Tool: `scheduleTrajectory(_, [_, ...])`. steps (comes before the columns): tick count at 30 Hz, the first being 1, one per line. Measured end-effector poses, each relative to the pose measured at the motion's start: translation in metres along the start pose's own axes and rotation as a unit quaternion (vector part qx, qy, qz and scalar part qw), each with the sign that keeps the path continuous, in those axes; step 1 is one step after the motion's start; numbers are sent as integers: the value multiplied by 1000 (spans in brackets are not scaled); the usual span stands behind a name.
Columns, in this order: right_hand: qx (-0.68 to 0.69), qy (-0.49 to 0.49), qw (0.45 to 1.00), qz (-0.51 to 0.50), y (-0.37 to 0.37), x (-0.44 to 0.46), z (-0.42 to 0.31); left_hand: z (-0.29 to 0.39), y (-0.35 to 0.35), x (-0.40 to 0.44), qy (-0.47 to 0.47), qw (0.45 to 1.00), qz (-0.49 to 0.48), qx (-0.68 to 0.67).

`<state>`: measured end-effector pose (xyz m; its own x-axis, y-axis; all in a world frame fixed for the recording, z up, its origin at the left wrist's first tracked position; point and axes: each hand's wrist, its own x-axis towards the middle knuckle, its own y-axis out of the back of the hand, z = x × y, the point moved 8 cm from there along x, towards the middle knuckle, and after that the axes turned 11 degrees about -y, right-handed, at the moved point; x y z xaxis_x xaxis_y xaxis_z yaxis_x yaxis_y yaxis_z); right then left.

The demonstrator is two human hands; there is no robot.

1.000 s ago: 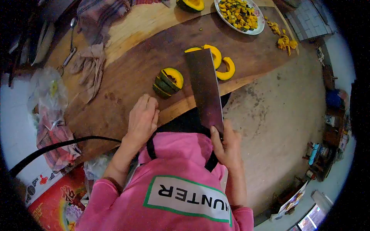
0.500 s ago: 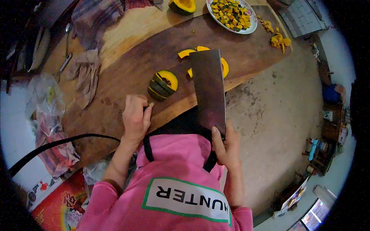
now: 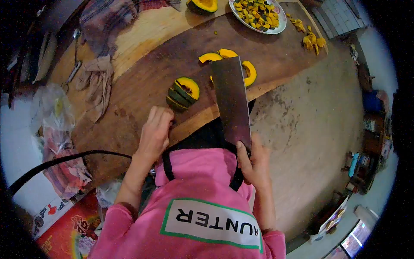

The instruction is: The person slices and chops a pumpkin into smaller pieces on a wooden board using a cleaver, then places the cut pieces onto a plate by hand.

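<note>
My right hand grips a broad cleaver by its handle end, the blade pointing away over the table's front edge. My left hand is closed with curled fingers at the near side of a piece of green-skinned pumpkin. Whether those fingers hold anything is hidden. Dark cuts run across the pumpkin piece, whose slices lie together with yellow flesh facing right. Beyond the blade lie curved pumpkin slices, one of them partly covered by it.
The wooden table carries a plate of diced pumpkin, a pumpkin half and a pile of pulp scraps at the far side. Cloths, a spoon and a plastic bag are on the left.
My left hand has moved slightly up and right, closer to the cut pumpkin piece, and its thumb is now out of sight. The cleaver has shifted slightly left.
</note>
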<state>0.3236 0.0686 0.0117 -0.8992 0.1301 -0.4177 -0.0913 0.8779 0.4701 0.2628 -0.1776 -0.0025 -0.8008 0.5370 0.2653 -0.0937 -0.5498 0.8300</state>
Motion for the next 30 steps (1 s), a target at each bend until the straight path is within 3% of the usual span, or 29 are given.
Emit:
scheduleTrajectory(4, [-6, -4, 1000, 2, 1, -2, 3, 1, -5, 13, -55, 998, 20, 40])
scheduleTrajectory(10, [6, 28, 999, 15, 3, -5, -2, -17, -4, 18, -11, 995, 95, -3])
scheduleTrajectory(13, [2, 29, 999, 17, 2, -5, -3, 3, 19, 44, -55, 992, 89, 70])
scheduleTrajectory(16, [-9, 33, 999, 17, 1, -4, -1, 2, 8, 54, -134, 987, -24, 82])
scheduleTrajectory(30, [-17, 18, 1000, 3, -3, -3, 2, -2, -2, 58, -89, 993, -70, 33])
